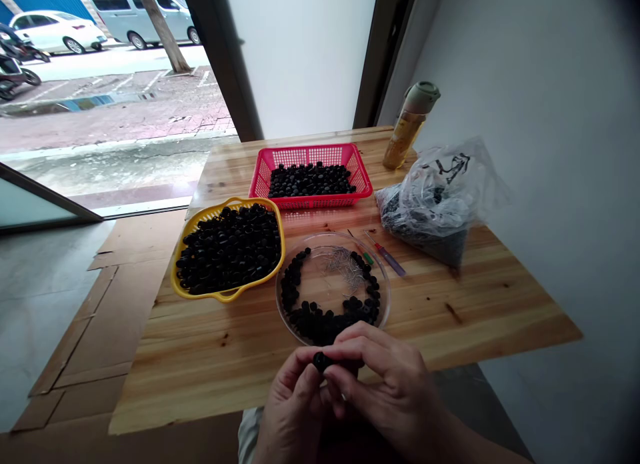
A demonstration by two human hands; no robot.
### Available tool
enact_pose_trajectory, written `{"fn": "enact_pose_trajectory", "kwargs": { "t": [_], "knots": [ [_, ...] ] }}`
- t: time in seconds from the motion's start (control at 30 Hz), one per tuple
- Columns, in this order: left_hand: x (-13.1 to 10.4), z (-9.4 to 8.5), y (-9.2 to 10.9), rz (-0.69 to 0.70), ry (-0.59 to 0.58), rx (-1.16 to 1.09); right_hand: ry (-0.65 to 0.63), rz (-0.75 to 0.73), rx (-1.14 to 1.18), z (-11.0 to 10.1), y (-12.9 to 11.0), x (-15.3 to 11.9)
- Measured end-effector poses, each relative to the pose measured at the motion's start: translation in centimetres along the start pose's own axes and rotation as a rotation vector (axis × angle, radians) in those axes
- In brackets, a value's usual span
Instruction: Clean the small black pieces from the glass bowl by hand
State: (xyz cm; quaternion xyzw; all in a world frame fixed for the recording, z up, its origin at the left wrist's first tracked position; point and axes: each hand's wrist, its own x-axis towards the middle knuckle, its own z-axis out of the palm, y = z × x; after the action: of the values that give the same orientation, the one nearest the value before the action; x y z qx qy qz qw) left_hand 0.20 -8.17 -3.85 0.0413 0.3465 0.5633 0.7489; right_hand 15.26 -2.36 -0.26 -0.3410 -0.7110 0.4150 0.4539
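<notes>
A small black round part (321, 362), perhaps a knob or cap, is pinched between both hands just over the table's near edge. My left hand (295, 397) grips it from the left with thumb and index finger. From the other side, my right hand (387, 377) closes its thumb and fingers on the same part, hiding some of it. Right beyond the hands lies a clear round tray (384, 304). Black round pieces (325, 325) line its inside edge, and thin metal pins or screws (345, 267) are scattered at its far right.
A yellow basket (281, 241) of black parts stands left, a red basket (311, 201) of black pieces behind. Right of the tray lie a screwdriver (391, 259) and a green-handled tool (369, 258). A filled plastic bag (435, 204) and a bottle (407, 131) stand at the right.
</notes>
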Motion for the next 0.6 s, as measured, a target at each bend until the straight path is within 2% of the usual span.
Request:
{"fn": "enact_pose_trajectory", "kwargs": {
  "t": [0.3, 0.6],
  "knots": [
    [-0.19, 0.2, -0.12, 0.003, -0.023, -0.027, 0.011, -0.044, -0.058, 0.23, -0.08, -0.03],
    [-0.49, 0.38, -0.5, 0.013, 0.017, -0.062, 0.043, -0.111, -0.133, 0.41, -0.72, -0.03]
  ]
}}
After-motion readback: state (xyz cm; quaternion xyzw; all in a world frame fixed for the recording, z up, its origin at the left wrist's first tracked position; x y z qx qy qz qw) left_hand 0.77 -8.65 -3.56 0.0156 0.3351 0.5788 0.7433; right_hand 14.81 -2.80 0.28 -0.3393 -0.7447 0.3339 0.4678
